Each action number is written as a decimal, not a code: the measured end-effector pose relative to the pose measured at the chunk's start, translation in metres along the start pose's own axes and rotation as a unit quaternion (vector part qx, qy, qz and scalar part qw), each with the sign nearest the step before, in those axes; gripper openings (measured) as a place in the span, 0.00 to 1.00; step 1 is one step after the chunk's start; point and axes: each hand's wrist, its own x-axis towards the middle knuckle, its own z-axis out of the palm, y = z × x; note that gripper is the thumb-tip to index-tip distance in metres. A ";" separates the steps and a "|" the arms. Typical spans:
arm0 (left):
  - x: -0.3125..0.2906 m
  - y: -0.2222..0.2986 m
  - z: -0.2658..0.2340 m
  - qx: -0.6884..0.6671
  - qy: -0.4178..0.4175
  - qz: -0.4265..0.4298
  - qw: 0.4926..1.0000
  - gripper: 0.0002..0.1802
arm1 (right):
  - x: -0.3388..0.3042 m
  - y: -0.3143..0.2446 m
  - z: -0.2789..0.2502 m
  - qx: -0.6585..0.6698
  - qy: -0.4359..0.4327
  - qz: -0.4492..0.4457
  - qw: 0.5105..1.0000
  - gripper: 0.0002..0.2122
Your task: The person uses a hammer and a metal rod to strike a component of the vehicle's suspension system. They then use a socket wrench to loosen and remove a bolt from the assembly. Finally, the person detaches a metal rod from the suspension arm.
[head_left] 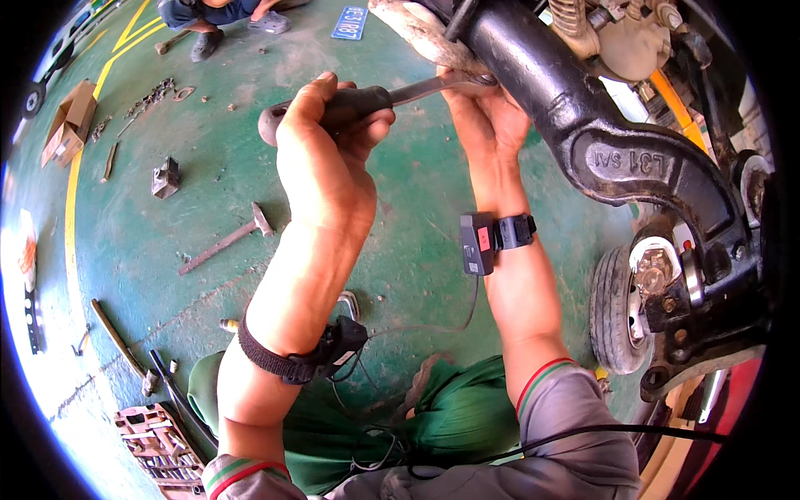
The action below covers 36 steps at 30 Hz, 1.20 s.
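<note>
My left hand (329,158) is closed round the dark handle of a tool (417,89), whose kind I cannot make out. Its metal shaft slopes up to the right and ends beside the black axle beam (542,83). There my right hand (490,121) is raised with its palm showing, at the shaft's tip and against the beam's left side. The fingers of that hand are partly hidden by the shaft and beam, so their grip is unclear. A pale, dirty elongated part (429,35) lies along the beam just above. Straps with small black boxes circle both forearms.
A wheel (617,312) stands at right below the beam. On the green floor lie a hammer (229,240), a metal block (166,178), an open socket set (158,442), a bar (121,342) and a cardboard box (71,125). Another person's legs (217,17) show at the far left.
</note>
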 end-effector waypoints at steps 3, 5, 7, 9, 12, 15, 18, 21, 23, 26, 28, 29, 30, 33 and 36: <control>-0.001 -0.001 0.000 -0.031 0.010 -0.006 0.999 0.12 | 0.003 0.001 -0.001 -0.030 0.045 -0.037 0.998 0.17; 0.000 0.001 0.000 -0.025 0.009 0.002 1.000 0.12 | 0.004 0.003 -0.002 -0.049 0.059 -0.055 0.996 0.17; 0.002 0.006 0.000 -0.038 0.019 -0.007 0.999 0.13 | 0.007 0.006 0.001 -0.025 -0.016 -0.022 0.999 0.16; 0.003 -0.001 0.000 -0.024 0.022 -0.009 0.999 0.13 | 0.003 0.006 0.009 -0.009 -0.002 -0.015 1.000 0.16; -0.002 -0.003 0.002 -0.021 0.034 -0.006 0.999 0.14 | 0.004 0.006 0.006 -0.016 0.028 -0.033 0.999 0.16; -0.005 -0.004 0.000 -0.032 0.034 -0.021 0.999 0.14 | 0.007 0.008 0.003 -0.036 0.041 -0.052 0.997 0.16; -0.006 -0.002 0.001 -0.040 0.040 -0.027 0.998 0.14 | 0.001 0.009 0.019 -0.012 0.060 -0.042 0.997 0.14; -0.009 -0.008 0.007 -0.060 0.064 -0.032 0.996 0.12 | 0.007 0.002 0.005 0.005 0.064 -0.042 0.997 0.15; -0.016 -0.012 0.008 -0.082 0.049 -0.027 0.995 0.11 | 0.012 -0.010 -0.013 0.011 0.062 -0.045 0.997 0.16; -0.019 -0.010 0.006 -0.081 0.064 -0.022 0.994 0.11 | 0.012 -0.003 -0.014 0.087 -0.060 0.038 0.994 0.16; -0.016 -0.006 0.003 -0.075 0.064 -0.022 0.995 0.11 | 0.002 0.015 0.022 0.029 0.070 -0.056 0.996 0.14; -0.015 -0.005 0.003 -0.070 0.059 -0.025 0.996 0.11 | 0.004 0.013 0.015 0.029 0.070 -0.053 0.996 0.14; -0.019 -0.006 0.007 -0.074 0.057 -0.023 0.995 0.11 | 0.009 0.004 0.009 0.042 0.069 -0.045 0.996 0.14; -0.023 -0.012 0.010 -0.063 0.071 -0.007 0.995 0.11 | 0.015 -0.002 -0.008 0.064 0.069 -0.033 0.995 0.14; -0.027 -0.012 0.012 -0.077 0.059 -0.017 0.995 0.10 | 0.015 -0.014 -0.024 0.057 -0.115 0.049 0.990 0.15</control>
